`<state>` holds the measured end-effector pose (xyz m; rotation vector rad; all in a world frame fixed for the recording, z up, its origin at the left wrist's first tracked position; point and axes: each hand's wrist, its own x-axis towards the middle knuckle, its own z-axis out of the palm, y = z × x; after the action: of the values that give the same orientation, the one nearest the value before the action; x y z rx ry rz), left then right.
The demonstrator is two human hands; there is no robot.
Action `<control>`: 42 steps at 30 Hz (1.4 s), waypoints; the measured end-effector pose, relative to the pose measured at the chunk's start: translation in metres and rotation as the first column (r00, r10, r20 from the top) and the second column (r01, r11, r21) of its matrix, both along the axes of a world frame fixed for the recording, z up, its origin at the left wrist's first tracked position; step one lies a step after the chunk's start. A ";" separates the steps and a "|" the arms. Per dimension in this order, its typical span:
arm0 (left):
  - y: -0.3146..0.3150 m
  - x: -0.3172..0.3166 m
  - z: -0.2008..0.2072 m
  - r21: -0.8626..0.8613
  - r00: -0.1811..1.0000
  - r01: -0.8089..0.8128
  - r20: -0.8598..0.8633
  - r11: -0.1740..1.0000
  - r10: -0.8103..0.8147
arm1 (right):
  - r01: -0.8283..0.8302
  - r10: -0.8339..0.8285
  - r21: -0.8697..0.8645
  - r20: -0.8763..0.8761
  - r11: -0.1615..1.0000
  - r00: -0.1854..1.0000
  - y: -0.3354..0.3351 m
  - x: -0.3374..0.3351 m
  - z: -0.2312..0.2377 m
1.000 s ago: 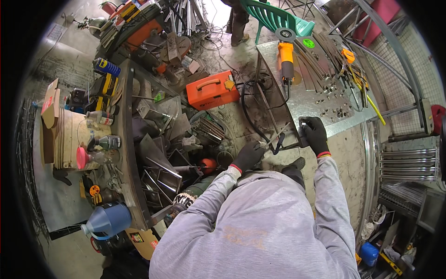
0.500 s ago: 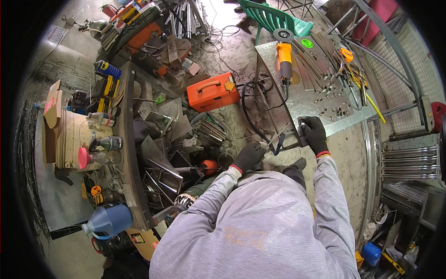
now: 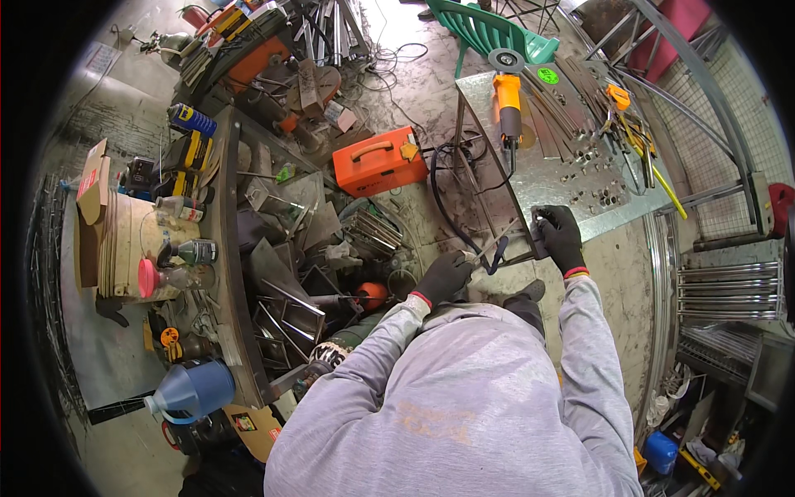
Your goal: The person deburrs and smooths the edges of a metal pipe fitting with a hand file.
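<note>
My left hand [image 3: 447,277], in a dark glove with a red cuff, is closed low in front of my body. Its fingertips meet the end of a thin pale strip, but what they grip is not clear. A black cable [image 3: 440,199] loops down close to that hand. At the near corner of the metal-topped table [image 3: 596,217], my gloved right hand [image 3: 560,238] is closed with its fingers bent. A small light spot shows at its fingertips; the thing held there is too small to name. Small cut metal pieces [image 3: 611,198] lie on the tabletop beyond this hand.
An angle grinder [image 3: 508,103] with an orange body rests on the table, near metal strips [image 3: 546,112]. On the floor stands an orange metal case [image 3: 379,161]. To the left, a bin frame [image 3: 240,331] holds scrap metal. A green chair [image 3: 489,33] stands beyond the table.
Both hands stay in nearly the same place. The fingers of my right hand shift slightly at the table corner, and a small light spot now shows at their tips.
</note>
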<state>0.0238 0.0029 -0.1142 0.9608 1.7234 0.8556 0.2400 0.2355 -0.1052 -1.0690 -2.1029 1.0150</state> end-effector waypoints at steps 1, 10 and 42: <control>0.000 0.000 0.001 0.000 1.000 0.002 0.001 1.000 -0.002 | 0.004 -0.003 -0.012 0.004 1.000 1.000 0.001 0.001 -0.001; 0.000 -0.001 0.000 0.018 0.998 0.019 -0.058 1.000 -0.018 | 0.021 -0.021 -0.018 0.008 1.000 1.000 0.000 0.000 -0.003; 0.003 0.006 0.007 0.024 0.999 -0.042 0.026 0.999 0.042 | 0.009 -0.008 -0.005 0.026 1.000 1.000 0.004 0.005 -0.006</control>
<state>0.0298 0.0057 -0.1074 0.9292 1.7199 0.9148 0.2448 0.2395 -0.1108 -1.0984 -2.1155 1.0084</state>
